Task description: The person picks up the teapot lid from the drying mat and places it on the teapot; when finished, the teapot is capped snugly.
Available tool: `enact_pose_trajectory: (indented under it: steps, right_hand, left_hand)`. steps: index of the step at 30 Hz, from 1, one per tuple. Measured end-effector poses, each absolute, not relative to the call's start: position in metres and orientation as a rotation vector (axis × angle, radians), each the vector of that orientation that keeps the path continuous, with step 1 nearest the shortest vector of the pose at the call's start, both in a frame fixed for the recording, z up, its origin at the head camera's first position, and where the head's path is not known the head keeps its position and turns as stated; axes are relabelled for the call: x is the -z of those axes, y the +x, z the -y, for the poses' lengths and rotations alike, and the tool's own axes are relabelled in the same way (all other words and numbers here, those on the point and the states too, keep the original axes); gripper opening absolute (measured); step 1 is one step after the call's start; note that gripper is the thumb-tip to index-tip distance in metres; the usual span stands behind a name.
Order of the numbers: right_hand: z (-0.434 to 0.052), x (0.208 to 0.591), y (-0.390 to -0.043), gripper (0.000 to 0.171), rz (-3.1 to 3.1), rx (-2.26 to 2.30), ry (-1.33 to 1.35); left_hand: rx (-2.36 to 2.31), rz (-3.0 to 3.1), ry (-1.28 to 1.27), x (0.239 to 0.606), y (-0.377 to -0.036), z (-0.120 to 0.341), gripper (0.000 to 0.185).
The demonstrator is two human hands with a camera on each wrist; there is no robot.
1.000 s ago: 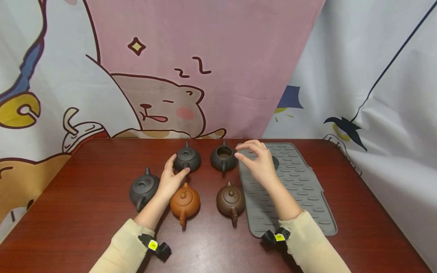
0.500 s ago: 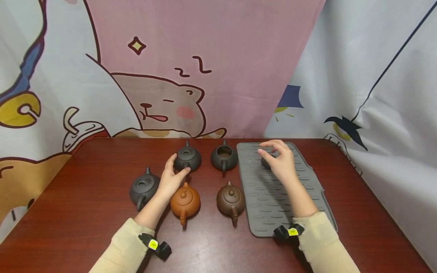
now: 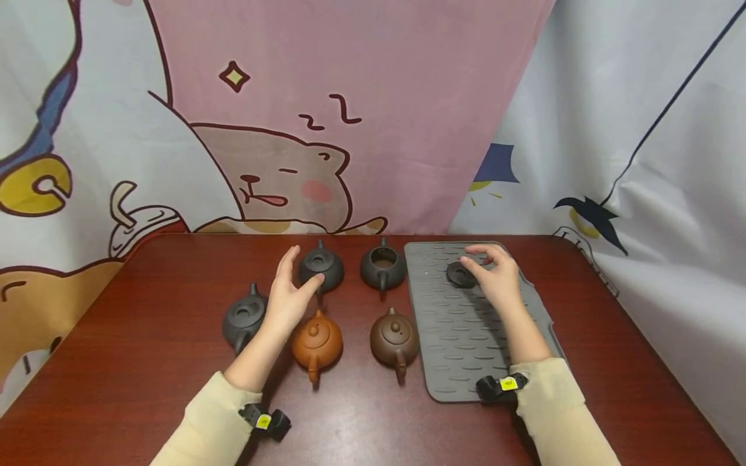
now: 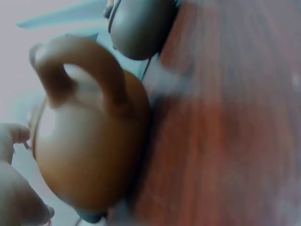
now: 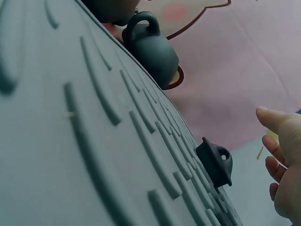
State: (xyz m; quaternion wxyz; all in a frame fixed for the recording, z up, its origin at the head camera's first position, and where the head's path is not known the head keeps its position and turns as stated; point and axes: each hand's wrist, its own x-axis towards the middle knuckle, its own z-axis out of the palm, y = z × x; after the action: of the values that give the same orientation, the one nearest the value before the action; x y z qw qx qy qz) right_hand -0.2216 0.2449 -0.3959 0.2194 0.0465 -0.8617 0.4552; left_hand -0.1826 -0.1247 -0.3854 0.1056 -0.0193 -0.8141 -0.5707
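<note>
My left hand is over the table, thumb and fingers spread beside a dark grey lidded teapot, holding nothing. In the left wrist view its fingertips show near the orange-brown teapot. My right hand hovers above the grey ridged mat, fingers loosely bent and nothing between them. A small dark teapot lid lies on the mat just left of that hand; the right wrist view shows a gap between the lid and the fingers. Left of the mat, a dark teapot stands with its mouth uncovered.
A brown lidded teapot stands near the mat's left edge. Another dark grey teapot is at the left, partly behind my left forearm. The orange-brown teapot sits between them. A printed cloth hangs behind the table.
My right hand has moved right, from beside the uncovered teapot to past the lid, bringing the lid into full view. My left hand has shifted slightly off the dark lidded teapot.
</note>
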Motion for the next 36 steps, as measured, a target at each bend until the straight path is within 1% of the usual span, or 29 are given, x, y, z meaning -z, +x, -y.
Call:
enact_pose_trajectory:
  steps: [9,14,18,25,29,36]
  right_hand:
    - [-0.252,0.405,-0.226,0.039,2.526,-1.257,0.032]
    - [-0.255,0.412,-0.23,0.037,2.536,-1.271,0.015]
    - [-0.256,0.416,-0.232,0.036,2.544,-1.283,0.017]
    - [-0.259,0.423,-0.234,0.036,2.6,-1.268,-0.02]
    - [-0.258,0.426,-0.233,0.035,2.615,-1.241,-0.04]
    - [-0.256,0.428,-0.232,0.031,2.616,-1.202,-0.021]
  left_hand:
    - [1.791,2.267,-0.246,0.358,-0.161,0.102,0.071]
    - [1.852,2.256,-0.296,0.35,-0.153,0.088,0.072]
    - [1.905,2.272,-0.307,0.348,-0.153,0.078,0.075]
    - [1.862,2.31,-0.397,0.35,-0.161,0.055,0.079]
    - [1.894,2.329,-0.369,0.355,-0.165,0.042,0.078]
    - [1.91,2.292,-0.185,0.364,-0.171,0.023,0.074]
